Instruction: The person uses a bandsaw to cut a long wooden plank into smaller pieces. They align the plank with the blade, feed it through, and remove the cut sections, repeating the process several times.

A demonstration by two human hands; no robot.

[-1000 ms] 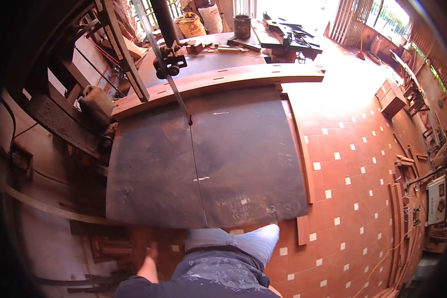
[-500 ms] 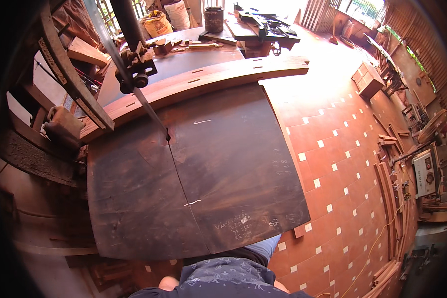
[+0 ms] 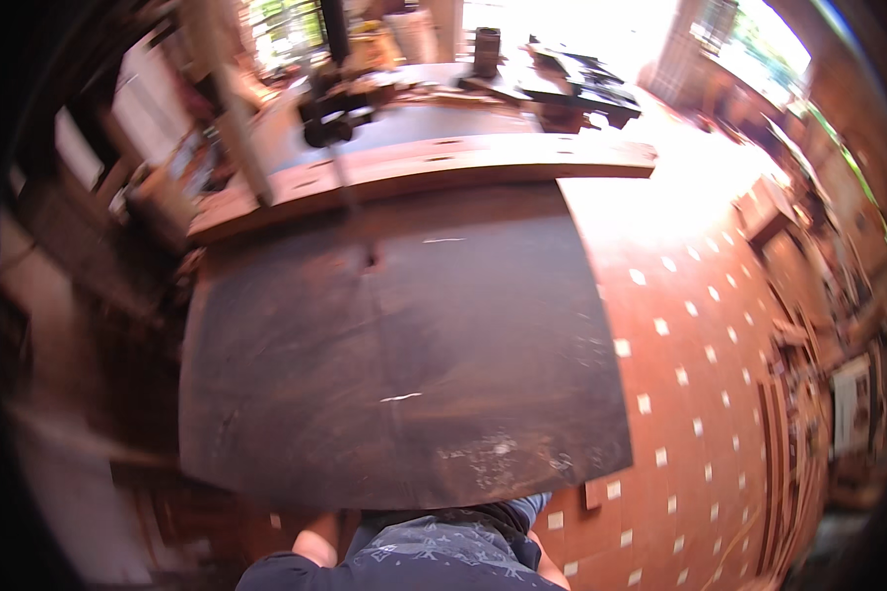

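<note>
Neither of my hands shows. Bits of both bare arms appear beside my dark patterned shirt [image 3: 453,552] at the lower edge, and the left arm [image 3: 316,545] runs up toward the table's near edge. Directly before me is a dark bandsaw table [image 3: 483,325] with chalk marks and a slit. The thin saw blade [image 3: 338,167] comes down from a black blade guide [image 3: 331,118] at the far side. Across the table's far edge lies a long wooden beam [image 3: 503,156] with several slots cut in it.
Behind the beam, another work surface holds a dark can [image 3: 486,52] and a black machine part [image 3: 586,84]. A wooden box [image 3: 765,209] stands on the tiled floor [image 3: 660,394] at the right. Long wood strips [image 3: 771,443] lie along the right side. Motion blurs much of the picture.
The view has swung, so the table, beam and blade guide sit further right in the picture. More of my left arm shows at the lower edge. The beam keeps its place at the table's far edge.
</note>
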